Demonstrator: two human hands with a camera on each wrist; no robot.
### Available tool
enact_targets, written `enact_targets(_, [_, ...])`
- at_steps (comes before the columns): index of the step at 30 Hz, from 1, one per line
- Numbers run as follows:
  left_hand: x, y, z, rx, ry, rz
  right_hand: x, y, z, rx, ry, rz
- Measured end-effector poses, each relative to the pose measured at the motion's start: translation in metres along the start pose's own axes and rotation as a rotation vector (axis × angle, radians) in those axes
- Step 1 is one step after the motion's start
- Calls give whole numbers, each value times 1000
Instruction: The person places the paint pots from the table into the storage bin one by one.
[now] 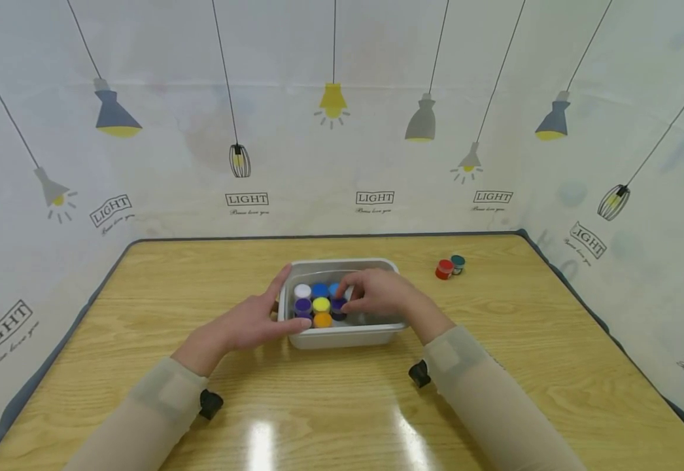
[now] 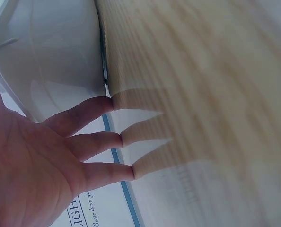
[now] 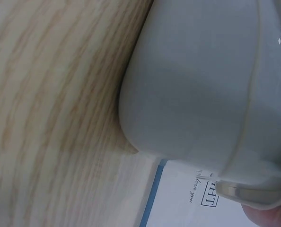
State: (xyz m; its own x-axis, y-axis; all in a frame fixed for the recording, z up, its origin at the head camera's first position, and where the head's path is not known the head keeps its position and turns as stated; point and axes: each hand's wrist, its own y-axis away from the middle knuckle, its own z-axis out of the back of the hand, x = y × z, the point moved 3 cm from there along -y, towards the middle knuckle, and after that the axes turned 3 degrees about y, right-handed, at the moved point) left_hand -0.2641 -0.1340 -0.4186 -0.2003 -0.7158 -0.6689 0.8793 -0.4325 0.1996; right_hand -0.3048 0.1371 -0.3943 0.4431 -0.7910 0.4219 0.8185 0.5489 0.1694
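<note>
A white plastic bin [image 1: 342,337] holds several small paint pots with coloured lids, among them a yellow one [image 1: 321,305], an orange one [image 1: 322,320] and a white one [image 1: 303,292]. My left hand [image 1: 254,320] spans the bin's left end, thumb over the front rim and index finger at the back corner. In the left wrist view its other fingers [image 2: 100,142] stretch straight down to the tabletop beside the bin. Reaching over the right side, my right hand [image 1: 377,292] pinches a dark purple paint pot [image 1: 338,309] inside the bin between thumb and index finger.
Two more paint pots, red [image 1: 444,269] and dark green [image 1: 458,263], stand together behind and right of the bin on the wooden table [image 1: 318,405]. A lamp-patterned cloth [image 1: 295,131] rises behind the table and at both sides. Small black devices [image 1: 210,404] sit at both wrists.
</note>
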Motion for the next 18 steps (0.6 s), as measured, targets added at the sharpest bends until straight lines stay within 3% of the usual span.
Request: enact_targets(18, [0,0,1,6,-3,3,-1,0,-1,-16,0,-6])
